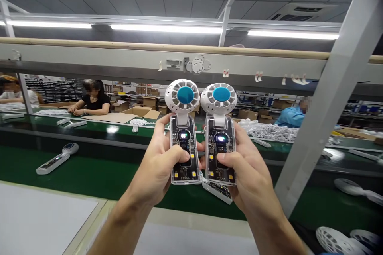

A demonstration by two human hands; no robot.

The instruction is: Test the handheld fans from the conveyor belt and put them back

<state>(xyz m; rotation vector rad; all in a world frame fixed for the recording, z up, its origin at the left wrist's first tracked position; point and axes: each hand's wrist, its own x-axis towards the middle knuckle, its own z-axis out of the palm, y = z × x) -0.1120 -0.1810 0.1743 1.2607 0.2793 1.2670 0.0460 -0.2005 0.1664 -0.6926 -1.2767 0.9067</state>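
Observation:
Side by side in front of me are two small handheld fans, each with a white round head, a blue centre and a clear body over a black circuit board. My left hand point(161, 155) is closed round the left handheld fan point(182, 127), its thumb lying on the dark button area. The right handheld fan point(220, 127) is gripped by my right hand point(247, 159), thumb likewise on the front. Both little displays are lit. Behind and below them, another handheld fan point(218, 191) lies on the green conveyor belt point(119, 175), partly hidden.
Further left on the belt lies a handheld fan point(56, 159). More white fans point(335, 241) sit at the lower right. A slanted white post point(323, 87) stands on the right. Across the line are co-workers point(94, 97), cardboard boxes point(142, 112) and a heap of small bagged parts point(269, 130).

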